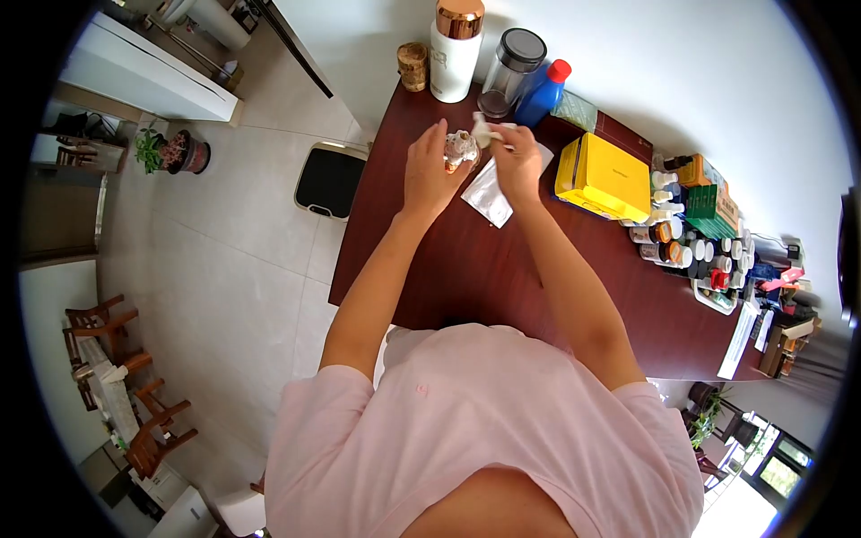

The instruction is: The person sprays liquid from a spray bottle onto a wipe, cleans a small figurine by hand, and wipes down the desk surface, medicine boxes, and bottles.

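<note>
Near the table's far left edge, my left hand (429, 175) is closed around the side of a small white-and-brown object (460, 151), perhaps an ornament; its exact kind is too small to make out. My right hand (517, 166) pinches a crumpled white wipe (485, 132) just to the right of that object. I cannot tell whether the wipe touches it. Under and between my hands, a flat white packet (490, 199) lies on the dark red table (457, 269).
Behind my hands stand a wooden cup (413, 67), a white flask (452, 67), a clear jar (513, 72) and a blue bottle (541, 97). A yellow box (605, 179) sits to the right, with several small bottles (668, 238) beyond. A black-topped bin (330, 181) stands left of the table.
</note>
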A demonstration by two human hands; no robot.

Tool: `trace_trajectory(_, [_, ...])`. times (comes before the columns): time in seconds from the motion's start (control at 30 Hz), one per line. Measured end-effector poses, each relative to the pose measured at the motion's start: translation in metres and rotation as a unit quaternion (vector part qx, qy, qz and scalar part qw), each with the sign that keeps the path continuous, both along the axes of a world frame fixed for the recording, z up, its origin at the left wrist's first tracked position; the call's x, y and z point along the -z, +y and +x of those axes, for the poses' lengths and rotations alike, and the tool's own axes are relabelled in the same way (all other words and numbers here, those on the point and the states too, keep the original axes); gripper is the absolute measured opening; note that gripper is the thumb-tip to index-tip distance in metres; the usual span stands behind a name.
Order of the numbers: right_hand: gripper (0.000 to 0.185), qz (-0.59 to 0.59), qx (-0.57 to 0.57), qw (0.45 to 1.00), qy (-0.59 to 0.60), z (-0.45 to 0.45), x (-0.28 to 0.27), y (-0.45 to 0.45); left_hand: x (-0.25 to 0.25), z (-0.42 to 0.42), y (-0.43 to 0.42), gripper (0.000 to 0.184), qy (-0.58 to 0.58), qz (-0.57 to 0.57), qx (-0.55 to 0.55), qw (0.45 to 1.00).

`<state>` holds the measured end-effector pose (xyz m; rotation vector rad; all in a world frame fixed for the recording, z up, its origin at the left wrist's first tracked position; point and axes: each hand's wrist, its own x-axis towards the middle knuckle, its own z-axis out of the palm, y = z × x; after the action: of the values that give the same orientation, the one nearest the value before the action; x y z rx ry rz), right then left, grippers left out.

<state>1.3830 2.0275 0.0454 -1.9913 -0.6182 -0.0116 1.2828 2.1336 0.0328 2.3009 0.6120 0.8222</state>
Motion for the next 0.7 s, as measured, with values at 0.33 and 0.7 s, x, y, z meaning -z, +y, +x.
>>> trace_trajectory(0.33, [0.028,-0.035,-0.114,0.986,-0.12,-0.014,0.031,0.01,0.007,-0.001,0.012,0.049,0.075,-0.004,0.08,0.994])
trace_trajectory(0.7, [0.028,0.01,-0.085,0.991,0.102,-0.007,-0.003,0.018,0.013,-0.001,0.013,0.05,0.067,-0.002,0.077,0.995])
